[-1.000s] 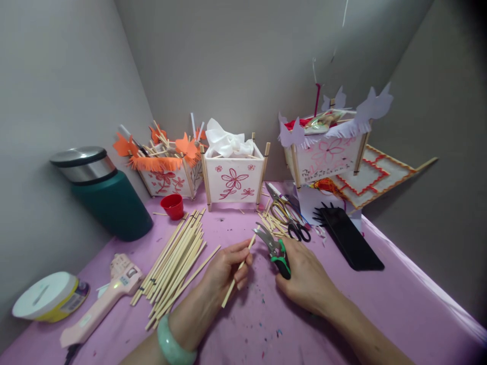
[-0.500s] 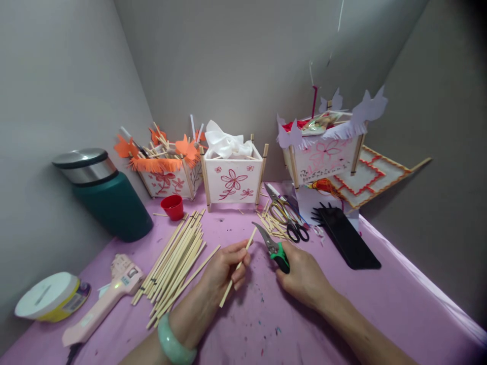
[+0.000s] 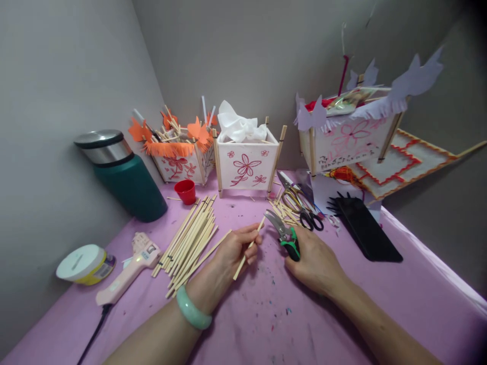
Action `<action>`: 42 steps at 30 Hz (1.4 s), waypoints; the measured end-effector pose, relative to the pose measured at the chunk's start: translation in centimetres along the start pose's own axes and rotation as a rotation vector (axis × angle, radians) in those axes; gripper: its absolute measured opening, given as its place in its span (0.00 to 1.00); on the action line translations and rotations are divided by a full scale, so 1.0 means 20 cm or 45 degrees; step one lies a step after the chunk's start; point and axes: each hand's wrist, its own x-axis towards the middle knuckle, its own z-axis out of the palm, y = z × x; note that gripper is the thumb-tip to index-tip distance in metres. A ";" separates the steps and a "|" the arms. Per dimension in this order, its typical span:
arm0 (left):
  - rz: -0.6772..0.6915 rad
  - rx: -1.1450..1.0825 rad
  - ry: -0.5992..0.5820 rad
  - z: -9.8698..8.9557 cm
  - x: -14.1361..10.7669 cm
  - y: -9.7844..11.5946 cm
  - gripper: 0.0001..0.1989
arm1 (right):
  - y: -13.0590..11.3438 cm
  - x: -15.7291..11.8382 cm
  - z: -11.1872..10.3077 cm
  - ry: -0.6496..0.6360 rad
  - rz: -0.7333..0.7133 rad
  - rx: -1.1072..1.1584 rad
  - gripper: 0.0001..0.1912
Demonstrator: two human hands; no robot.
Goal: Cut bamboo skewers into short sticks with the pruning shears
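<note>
Between the fingertips of my left hand (image 3: 239, 248) is a thin wooden stick (image 3: 243, 261), slanting up to the right. My right hand (image 3: 314, 258) is closed round the green and black handles of pruning shears (image 3: 279, 225). The curved blades stand parted, close to the stick's upper tip; whether they touch it I cannot tell. A bundle of similar wooden sticks (image 3: 194, 233) lies left of my left hand, and short cut pieces (image 3: 283, 210) lie beyond the shears.
A pink glue gun (image 3: 129, 276), a white-lidded tub (image 3: 85, 263), a teal bottle (image 3: 131, 185) and a red cup (image 3: 185, 192) stand left. Decorated boxes, including a white one (image 3: 247, 165), line the back. Scissors (image 3: 300, 203) and a black phone (image 3: 367, 230) lie right.
The view has shifted, so the scene sits differently in the picture. The shears' blades have opened wider beside the stick's tip. Both hands keep their holds.
</note>
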 end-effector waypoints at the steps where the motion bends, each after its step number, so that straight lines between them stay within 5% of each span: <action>1: 0.007 0.013 -0.003 0.00 0.00 0.00 0.03 | 0.00 0.00 0.00 0.002 -0.003 0.001 0.23; 13: 0.060 0.157 0.067 0.01 0.01 -0.04 0.06 | -0.02 -0.01 -0.03 0.022 -0.013 0.053 0.25; 24: 0.116 0.386 0.063 0.00 0.00 -0.07 0.08 | -0.04 -0.02 -0.06 -0.060 0.067 0.039 0.13; 30: 0.111 0.238 0.054 0.03 -0.01 -0.04 0.03 | -0.03 -0.02 -0.04 -0.027 0.049 0.064 0.13; 35: 0.029 0.009 0.011 0.03 0.00 -0.03 0.12 | -0.03 -0.01 -0.03 0.059 -0.021 0.075 0.22; 42: -0.006 -0.095 -0.061 0.00 -0.01 -0.04 0.11 | -0.03 -0.01 -0.06 0.005 -0.077 0.174 0.22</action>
